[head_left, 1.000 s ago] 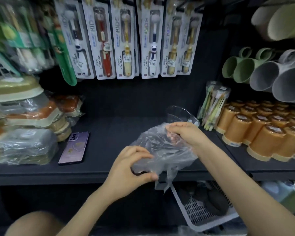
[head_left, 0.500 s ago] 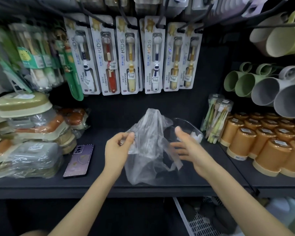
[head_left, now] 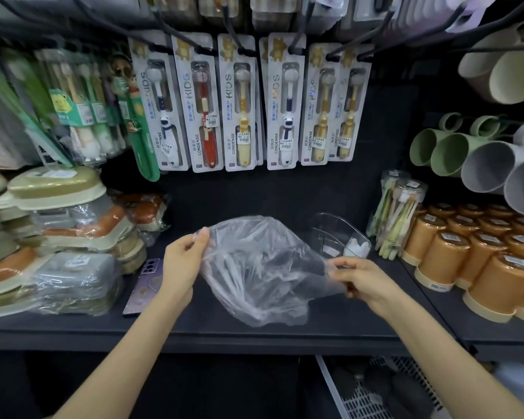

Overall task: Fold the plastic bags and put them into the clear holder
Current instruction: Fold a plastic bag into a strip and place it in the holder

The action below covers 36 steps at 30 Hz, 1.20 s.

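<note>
A thin, crumpled clear plastic bag (head_left: 254,267) is stretched between both hands just above the dark shelf (head_left: 254,331). My left hand (head_left: 180,264) pinches the bag's upper left edge between thumb and fingers. My right hand (head_left: 356,278) pinches the bag's right end, lower down. The clear holder (head_left: 333,237) stands on the shelf behind the bag, to the right of centre, with something white folded inside it at its right end.
A purple phone (head_left: 146,285) lies on the shelf left of my left hand. Wrapped soap boxes (head_left: 58,252) are stacked at far left, orange cups (head_left: 481,258) at right. Packaged toothbrushes (head_left: 239,104) hang behind. A white basket (head_left: 366,394) sits below the shelf.
The bag hung from my left hand while my right hand was open. Now my right hand has pinched its right end, and the bag is spread sideways between both hands.
</note>
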Motion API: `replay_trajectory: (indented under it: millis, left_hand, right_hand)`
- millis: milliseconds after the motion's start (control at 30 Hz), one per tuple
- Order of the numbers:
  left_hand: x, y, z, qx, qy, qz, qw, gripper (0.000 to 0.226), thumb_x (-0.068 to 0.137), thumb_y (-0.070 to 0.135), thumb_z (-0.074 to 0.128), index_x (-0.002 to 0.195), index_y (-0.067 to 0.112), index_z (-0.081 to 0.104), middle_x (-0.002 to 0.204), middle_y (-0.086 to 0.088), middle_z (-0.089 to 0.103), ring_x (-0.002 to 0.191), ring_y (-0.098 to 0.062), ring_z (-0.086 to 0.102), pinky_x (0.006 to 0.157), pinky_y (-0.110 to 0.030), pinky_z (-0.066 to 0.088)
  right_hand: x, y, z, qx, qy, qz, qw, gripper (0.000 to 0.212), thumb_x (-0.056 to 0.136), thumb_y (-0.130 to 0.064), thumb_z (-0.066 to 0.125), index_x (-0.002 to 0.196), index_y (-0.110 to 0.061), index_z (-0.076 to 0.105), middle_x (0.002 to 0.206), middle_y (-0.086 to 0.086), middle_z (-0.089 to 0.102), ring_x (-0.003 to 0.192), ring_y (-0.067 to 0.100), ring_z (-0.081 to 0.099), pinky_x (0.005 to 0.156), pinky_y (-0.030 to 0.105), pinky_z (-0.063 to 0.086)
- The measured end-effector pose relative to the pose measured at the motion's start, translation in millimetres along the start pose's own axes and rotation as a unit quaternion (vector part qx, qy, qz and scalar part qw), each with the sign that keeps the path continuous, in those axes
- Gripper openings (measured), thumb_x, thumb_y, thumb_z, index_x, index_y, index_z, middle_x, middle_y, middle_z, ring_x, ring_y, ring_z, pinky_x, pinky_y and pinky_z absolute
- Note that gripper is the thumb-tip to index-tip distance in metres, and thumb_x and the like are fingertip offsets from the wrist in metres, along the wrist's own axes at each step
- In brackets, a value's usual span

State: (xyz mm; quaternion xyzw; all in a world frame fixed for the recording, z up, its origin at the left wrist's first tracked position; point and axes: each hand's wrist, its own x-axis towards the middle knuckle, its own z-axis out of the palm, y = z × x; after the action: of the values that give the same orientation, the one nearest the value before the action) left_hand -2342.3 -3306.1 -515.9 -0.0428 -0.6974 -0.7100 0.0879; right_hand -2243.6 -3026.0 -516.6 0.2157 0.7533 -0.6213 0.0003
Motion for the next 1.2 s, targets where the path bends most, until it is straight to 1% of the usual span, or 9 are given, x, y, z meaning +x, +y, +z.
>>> replay_trajectory:
  millis: [167, 300, 400, 600, 733, 867, 1000, 1100, 1200]
  left_hand:
    - [-0.3, -3.4, 1.4, 0.009, -0.007, 0.004, 1.0, 0.049, 0.095, 0.035, 0.057, 0.073, -0.009, 0.06, 0.073, -0.024, 0.06, 0.072, -0.025, 0.056, 0.076, -0.038, 0.048]
    - [-6.5, -2.2, 11.1, 0.034, -0.013, 0.013, 0.999, 0.04, 0.096, 0.034, 0.057, 0.071, 0.005, 0.069, 0.077, -0.025, 0.066, 0.073, -0.021, 0.059, 0.074, -0.029, 0.049]
    - [-9.4, -1.3, 15.0, 0.036, -0.024, 0.012, 0.999, 0.041, 0.096, 0.034, 0.056, 0.071, 0.004, 0.067, 0.073, -0.017, 0.065, 0.069, -0.018, 0.057, 0.065, -0.023, 0.046]
    - [3.1, -9.1, -13.4, 0.161, 0.007, 0.006, 0.987, 0.056, 0.094, 0.045, 0.054, 0.053, 0.015, 0.03, 0.056, -0.008, 0.032, 0.056, -0.022, 0.032, 0.061, -0.034, 0.028]
    - [10.2, 0.2, -38.1, 0.357, 0.006, -0.042, 0.933, 0.057, 0.095, 0.06, 0.034, 0.06, 0.017, 0.044, 0.062, -0.005, 0.05, 0.07, -0.027, 0.052, 0.067, -0.035, 0.036]
    - [5.1, 22.0, -38.0, 0.513, 0.074, 0.195, 0.833, 0.076, 0.085, 0.072, 0.028, 0.111, 0.012, 0.066, 0.109, -0.015, 0.062, 0.104, -0.035, 0.055, 0.089, -0.045, 0.04]
    - [-17.4, 50.1, 4.6, 0.311, -0.231, 0.236, 0.891, 0.05, 0.079, 0.061, 0.059, 0.114, 0.025, 0.065, 0.108, 0.015, 0.064, 0.103, 0.002, 0.055, 0.088, -0.009, 0.037]
    - [-16.9, 39.0, 23.7, 0.276, -0.212, 0.229, 0.909, 0.014, 0.085, 0.036, 0.07, 0.091, 0.023, 0.07, 0.083, 0.009, 0.067, 0.079, -0.006, 0.059, 0.071, -0.02, 0.045]
    - [-14.4, 31.0, 23.5, 0.182, -0.146, 0.175, 0.957, 0.018, 0.089, 0.025, 0.068, 0.075, 0.013, 0.068, 0.063, 0.007, 0.057, 0.06, -0.005, 0.045, 0.059, -0.02, 0.036]
  right_hand:
    - [-5.1, -2.0, 15.6, -0.016, 0.091, -0.105, 0.99, 0.037, 0.087, -0.036, 0.067, 0.122, -0.026, 0.061, 0.116, -0.007, 0.062, 0.105, 0.008, 0.056, 0.087, 0.025, 0.044]
    - [-21.1, -15.4, 59.2, -0.251, 0.088, -0.357, 0.896, 0.064, 0.07, -0.074, 0.056, 0.125, -0.042, 0.056, 0.129, -0.02, 0.048, 0.122, 0.001, 0.039, 0.103, 0.028, 0.026]
    - [-13.2, -17.0, 89.0, -0.348, 0.108, -0.414, 0.834, 0.041, 0.076, -0.062, 0.06, 0.104, -0.035, 0.069, 0.119, -0.013, 0.056, 0.115, 0.01, 0.045, 0.095, 0.031, 0.025]
    - [-11.6, -26.3, 79.4, -0.179, 0.092, -0.349, 0.915, 0.01, 0.089, -0.028, 0.066, 0.083, -0.022, 0.07, 0.084, -0.015, 0.069, 0.085, 0.002, 0.06, 0.083, 0.025, 0.045]
    - [-11.0, -34.6, 59.9, -0.191, 0.056, -0.321, 0.926, 0.012, 0.087, -0.027, 0.068, 0.077, -0.02, 0.069, 0.071, -0.008, 0.066, 0.066, 0.005, 0.057, 0.07, 0.028, 0.048]
    - [-14.1, -52.6, 57.3, -0.249, 0.003, -0.331, 0.91, 0.02, 0.085, -0.03, 0.07, 0.066, -0.034, 0.064, 0.063, -0.012, 0.064, 0.062, 0.001, 0.056, 0.064, 0.02, 0.044]
    - [-18.7, -71.8, 69.5, -0.241, -0.054, -0.352, 0.903, 0.018, 0.087, -0.024, 0.069, 0.069, -0.027, 0.068, 0.062, -0.008, 0.066, 0.058, 0.001, 0.056, 0.063, 0.018, 0.043]
    - [-23.7, -73.3, 68.1, -0.169, -0.043, -0.362, 0.916, 0.011, 0.09, -0.019, 0.064, 0.081, -0.025, 0.069, 0.069, -0.002, 0.071, 0.065, 0.005, 0.062, 0.069, 0.02, 0.049]
    - [-24.6, -48.2, 57.4, -0.115, -0.018, -0.346, 0.931, 0.011, 0.089, -0.03, 0.064, 0.099, -0.034, 0.061, 0.08, -0.006, 0.073, 0.081, 0.007, 0.067, 0.085, 0.027, 0.051]
